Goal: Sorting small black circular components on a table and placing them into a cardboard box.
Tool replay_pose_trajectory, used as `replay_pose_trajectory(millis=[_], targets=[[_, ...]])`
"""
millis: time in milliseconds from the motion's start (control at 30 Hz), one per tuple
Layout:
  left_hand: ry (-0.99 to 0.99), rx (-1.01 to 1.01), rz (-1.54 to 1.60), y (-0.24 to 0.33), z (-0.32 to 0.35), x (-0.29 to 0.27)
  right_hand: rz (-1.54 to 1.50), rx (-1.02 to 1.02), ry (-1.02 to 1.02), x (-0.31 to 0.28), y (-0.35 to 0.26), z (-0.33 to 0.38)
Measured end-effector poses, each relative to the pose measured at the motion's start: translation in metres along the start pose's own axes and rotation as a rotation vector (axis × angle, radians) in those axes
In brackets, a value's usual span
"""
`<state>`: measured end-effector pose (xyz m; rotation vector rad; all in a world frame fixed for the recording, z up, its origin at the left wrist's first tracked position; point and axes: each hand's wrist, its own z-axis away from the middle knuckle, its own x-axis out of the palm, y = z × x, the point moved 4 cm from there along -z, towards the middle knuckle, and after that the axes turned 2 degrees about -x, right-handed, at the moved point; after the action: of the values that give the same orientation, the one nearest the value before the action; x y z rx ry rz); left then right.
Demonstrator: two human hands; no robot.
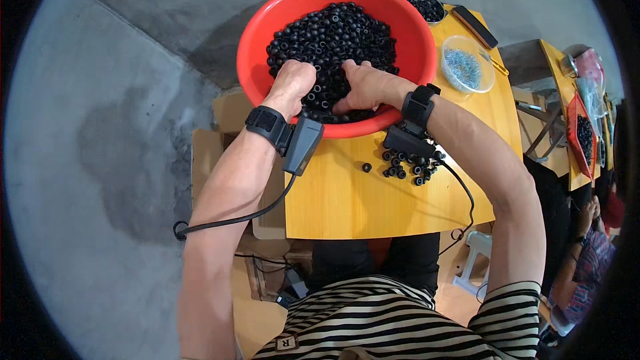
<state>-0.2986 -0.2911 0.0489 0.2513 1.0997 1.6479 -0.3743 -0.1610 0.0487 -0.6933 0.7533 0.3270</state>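
A large red plastic basin at the far side of the table is partly filled with small black round pieces, many with a hole through them. My left hand is closed in a fist over the basin's near left part, against the pieces; what it holds, if anything, is hidden. To its right my right hand reaches over the near rim with thumb and fingers apart, its fingertips partly sunk among the pieces. Several loose black pieces lie on the yellow table below my right wrist.
Right of the basin stand a clear tub of small shiny bits and a dark bowl of black pieces. A dark block-shaped brush lies beyond. Another table with a red tray is at far right, near another person's arm. Cables hang from my wrist straps.
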Motion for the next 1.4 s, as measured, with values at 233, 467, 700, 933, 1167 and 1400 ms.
replay_pose_trajectory(millis=[233, 467, 700, 933, 1167, 1400], targets=[[-0.039, -0.051, 0.107, 0.0, 0.005, 0.018, -0.781, 0.027, -0.207, 0.006, -0.005, -0.006], [-0.151, -0.015, 0.352, -0.011, -0.013, 0.039, -1.159, -0.02, -0.228, 0.0, -0.012, 0.0], [0.029, 0.119, 0.608, -0.001, -0.007, 0.049, -1.309, 0.03, 0.149, 0.023, 0.003, -0.05], [0.165, 0.427, 0.89, 0.041, 0.039, 0.052, -1.615, -0.192, 0.584, 0.0, -0.02, -0.001], [0.209, 0.754, 0.829, 0.037, 0.153, 0.048, -1.304, -0.593, 0.937, -0.004, -0.044, 0.113], [0.227, 0.518, 0.809, -0.09, 0.202, 0.101, -1.537, -0.327, 0.762, 0.135, -0.003, 0.171]])
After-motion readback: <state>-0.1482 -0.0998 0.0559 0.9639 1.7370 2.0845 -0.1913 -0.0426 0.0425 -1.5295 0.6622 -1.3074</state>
